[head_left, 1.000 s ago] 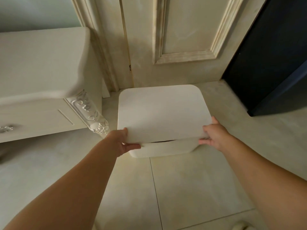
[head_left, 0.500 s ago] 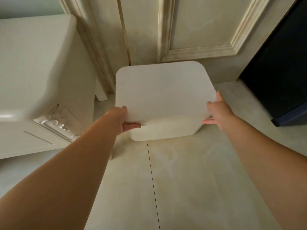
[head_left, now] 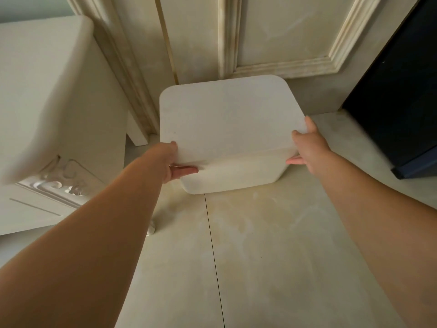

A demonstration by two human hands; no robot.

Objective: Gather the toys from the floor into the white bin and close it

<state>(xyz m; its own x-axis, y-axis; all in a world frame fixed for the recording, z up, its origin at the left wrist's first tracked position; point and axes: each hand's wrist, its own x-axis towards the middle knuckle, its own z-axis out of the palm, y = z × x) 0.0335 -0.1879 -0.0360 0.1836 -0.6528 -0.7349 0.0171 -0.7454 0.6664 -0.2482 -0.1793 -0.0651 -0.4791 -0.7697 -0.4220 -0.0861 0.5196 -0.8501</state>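
Note:
The white bin [head_left: 236, 172] stands on the tiled floor against a cream panelled door. A flat white lid [head_left: 227, 117] with rounded corners lies across its top and hides the inside. My left hand [head_left: 176, 163] grips the lid's near left corner, thumb on top and fingers under the edge. My right hand [head_left: 307, 145] holds the near right corner the same way. No gap shows between lid and bin along the front. No toys are in view.
A cream cabinet [head_left: 47, 114] with carved trim stands close on the left. A dark blue-black piece of furniture [head_left: 397, 91] fills the right. The panelled door [head_left: 272, 31] is right behind the bin. Pale floor tiles [head_left: 260, 245] stretch toward me.
The dark gap under the lid's front edge seen one second ago is gone; the lid now lies flat on the bin. The view has moved closer and tilted, and both hands keep their hold.

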